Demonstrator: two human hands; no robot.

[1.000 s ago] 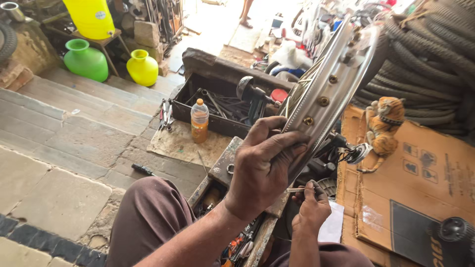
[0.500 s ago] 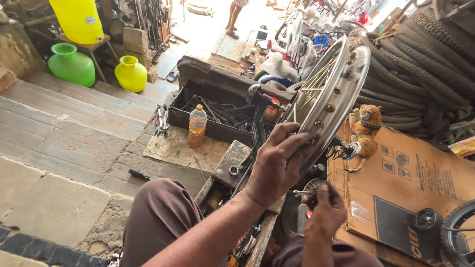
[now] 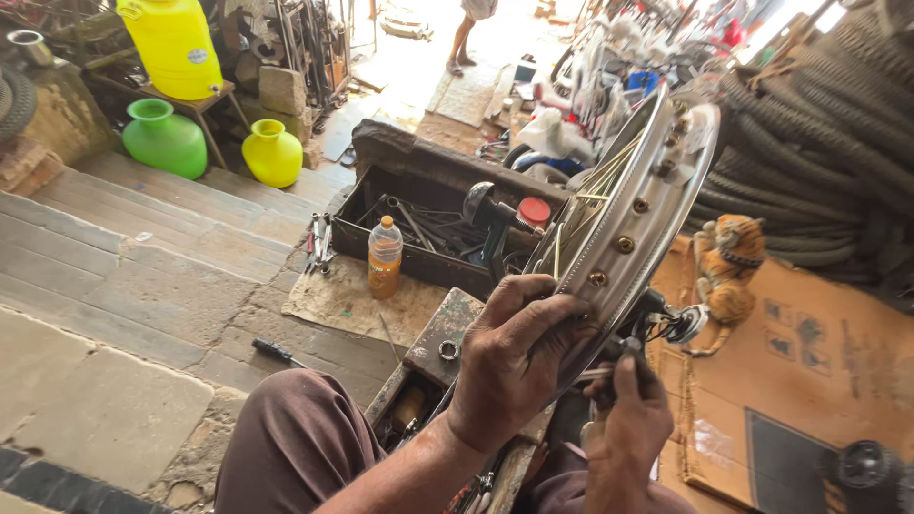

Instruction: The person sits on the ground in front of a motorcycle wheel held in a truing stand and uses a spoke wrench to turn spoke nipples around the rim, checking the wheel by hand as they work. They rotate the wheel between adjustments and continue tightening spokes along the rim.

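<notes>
My left hand [image 3: 509, 366] had its fingers curled over the edge of the metal wheel rim [image 3: 636, 221], which stood tilted above my lap. My right hand [image 3: 628, 424] pinched a thin spoke [image 3: 592, 375] beneath it. Beyond lay the open toolbox [image 3: 428, 228] and an orange bottle [image 3: 385, 257].

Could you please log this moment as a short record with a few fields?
Setting: stone floor of a workshop
Left hand: grips the metal wheel rim, tilted upright
Right hand: fingers pinch a thin spoke by the rim
Nearby: open toolbox, orange bottle, screwdriver, green pot, yellow pot, stacked tyres
</notes>
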